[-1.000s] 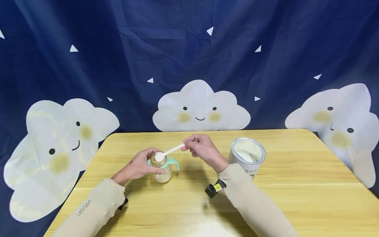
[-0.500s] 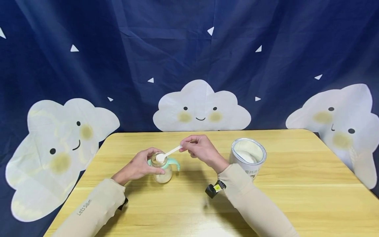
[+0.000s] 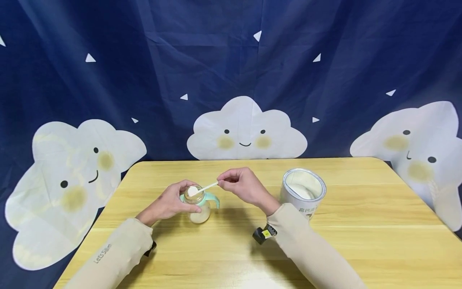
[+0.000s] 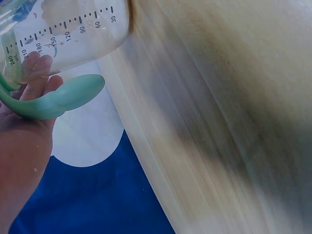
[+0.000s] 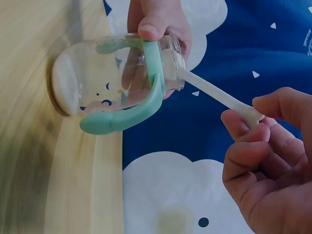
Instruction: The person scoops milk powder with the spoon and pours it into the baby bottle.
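Gripping w/ L hand (image 3: pixel 172 199) a clear round bottle (image 3: pixel 199 216) w/ mint-green plastic handles (image 5: pixel 131 118), base on light wood-grain table (image 3: pixel 361 208). Pinching w/ R hand (image 3: pixel 245 186) handle end of slim white plastic scoop (image 5: pixel 214 91), bowl end at btl's open mouth. Farther R on table: open white metal can (image 3: pixel 295 202) w/ silver rim, white powder (image 3: pixel 301 191) inside. Behind: navy fabric curtain (image 3: pixel 216 52) w/ white smiling clouds (image 3: pixel 246 124).
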`<control>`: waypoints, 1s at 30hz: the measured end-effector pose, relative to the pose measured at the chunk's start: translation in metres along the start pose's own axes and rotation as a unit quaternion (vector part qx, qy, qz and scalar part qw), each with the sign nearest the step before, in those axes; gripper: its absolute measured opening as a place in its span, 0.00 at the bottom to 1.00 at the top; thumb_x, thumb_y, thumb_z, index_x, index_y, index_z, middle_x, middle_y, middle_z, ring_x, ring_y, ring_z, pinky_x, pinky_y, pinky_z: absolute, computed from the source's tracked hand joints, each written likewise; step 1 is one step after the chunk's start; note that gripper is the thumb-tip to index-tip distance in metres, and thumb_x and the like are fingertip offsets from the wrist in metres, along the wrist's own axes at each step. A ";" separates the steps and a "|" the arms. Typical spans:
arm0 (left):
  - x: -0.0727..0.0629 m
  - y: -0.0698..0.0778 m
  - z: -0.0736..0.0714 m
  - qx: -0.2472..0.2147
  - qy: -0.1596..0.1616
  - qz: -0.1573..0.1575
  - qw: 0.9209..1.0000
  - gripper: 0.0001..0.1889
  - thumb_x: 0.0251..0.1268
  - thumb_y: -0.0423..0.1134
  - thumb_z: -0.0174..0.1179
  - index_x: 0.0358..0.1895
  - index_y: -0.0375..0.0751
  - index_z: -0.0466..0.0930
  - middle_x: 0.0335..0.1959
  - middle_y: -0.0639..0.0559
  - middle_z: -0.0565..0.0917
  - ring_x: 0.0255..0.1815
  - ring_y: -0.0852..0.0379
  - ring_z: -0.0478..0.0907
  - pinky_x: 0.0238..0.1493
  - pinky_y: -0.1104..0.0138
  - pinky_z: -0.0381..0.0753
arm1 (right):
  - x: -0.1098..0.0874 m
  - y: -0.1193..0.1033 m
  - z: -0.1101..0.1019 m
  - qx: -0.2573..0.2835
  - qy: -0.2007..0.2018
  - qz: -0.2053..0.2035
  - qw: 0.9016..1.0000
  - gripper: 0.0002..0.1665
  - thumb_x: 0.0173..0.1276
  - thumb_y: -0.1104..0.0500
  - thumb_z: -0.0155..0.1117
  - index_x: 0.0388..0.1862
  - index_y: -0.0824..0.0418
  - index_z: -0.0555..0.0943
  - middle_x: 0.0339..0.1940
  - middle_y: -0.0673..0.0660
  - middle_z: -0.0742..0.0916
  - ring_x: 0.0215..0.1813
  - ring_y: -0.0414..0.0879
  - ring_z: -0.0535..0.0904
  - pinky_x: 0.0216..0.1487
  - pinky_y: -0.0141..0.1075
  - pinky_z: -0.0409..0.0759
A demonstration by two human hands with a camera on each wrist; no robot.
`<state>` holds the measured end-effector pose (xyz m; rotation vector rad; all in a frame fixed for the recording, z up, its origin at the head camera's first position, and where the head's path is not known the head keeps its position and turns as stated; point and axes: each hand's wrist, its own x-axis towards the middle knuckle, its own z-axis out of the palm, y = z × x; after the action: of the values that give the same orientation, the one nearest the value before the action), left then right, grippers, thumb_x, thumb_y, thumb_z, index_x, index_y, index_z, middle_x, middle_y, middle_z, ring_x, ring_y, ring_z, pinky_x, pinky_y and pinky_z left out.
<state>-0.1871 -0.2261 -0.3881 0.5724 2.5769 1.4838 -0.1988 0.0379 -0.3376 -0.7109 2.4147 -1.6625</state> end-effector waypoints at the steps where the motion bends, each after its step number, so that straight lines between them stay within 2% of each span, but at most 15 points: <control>1: 0.000 0.000 0.000 0.000 0.001 -0.001 1.000 0.32 0.45 0.36 0.81 0.56 0.32 0.77 0.45 0.48 0.85 0.47 0.53 0.79 0.51 0.66 0.78 | -0.001 0.000 0.000 -0.008 0.000 -0.007 1.000 0.07 0.67 0.64 0.67 0.41 0.65 0.88 0.33 0.55 0.88 0.33 0.39 0.78 0.35 0.30 0.77; 8: 0.000 -0.001 0.001 0.000 0.005 -0.001 1.000 0.31 0.45 0.36 0.81 0.54 0.33 0.78 0.44 0.48 0.84 0.46 0.53 0.80 0.50 0.67 0.78 | -0.006 -0.001 -0.003 -0.039 -0.001 -0.028 0.999 0.08 0.66 0.64 0.66 0.40 0.64 0.89 0.30 0.50 0.86 0.32 0.39 0.75 0.32 0.29 0.74; 16: 0.001 0.000 0.000 0.008 -0.002 0.012 1.000 0.31 0.45 0.37 0.81 0.54 0.33 0.78 0.43 0.49 0.85 0.45 0.54 0.80 0.49 0.67 0.78 | -0.006 0.005 -0.008 -0.013 -0.007 -0.017 1.000 0.09 0.67 0.63 0.65 0.42 0.65 0.88 0.35 0.53 0.89 0.36 0.40 0.80 0.39 0.33 0.80; 20: 0.001 0.001 -0.001 0.028 -0.002 0.006 1.000 0.32 0.44 0.39 0.82 0.54 0.35 0.78 0.43 0.51 0.85 0.44 0.55 0.80 0.49 0.67 0.78 | -0.004 0.004 -0.011 -0.002 -0.004 -0.004 1.000 0.09 0.69 0.62 0.65 0.42 0.65 0.88 0.31 0.52 0.88 0.30 0.39 0.76 0.32 0.30 0.76; 24: 0.003 0.004 0.000 0.054 0.000 0.003 0.999 0.34 0.42 0.42 0.83 0.55 0.39 0.78 0.43 0.53 0.84 0.45 0.55 0.79 0.51 0.65 0.77 | -0.004 0.000 -0.013 0.037 0.004 0.021 0.999 0.09 0.70 0.62 0.65 0.41 0.66 0.87 0.31 0.52 0.89 0.24 0.39 0.69 0.24 0.27 0.68; 30: 0.008 0.012 0.003 0.073 0.001 0.023 0.997 0.37 0.40 0.43 0.84 0.57 0.40 0.78 0.48 0.52 0.83 0.50 0.52 0.78 0.57 0.55 0.76 | -0.003 0.000 -0.019 0.066 0.016 0.035 0.997 0.10 0.71 0.61 0.64 0.42 0.68 0.86 0.35 0.57 0.90 0.23 0.39 0.69 0.24 0.27 0.69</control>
<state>-0.1901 -0.2154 -0.3786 0.6525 2.7060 1.3174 -0.2032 0.0553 -0.3309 -0.5794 2.2954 -1.7977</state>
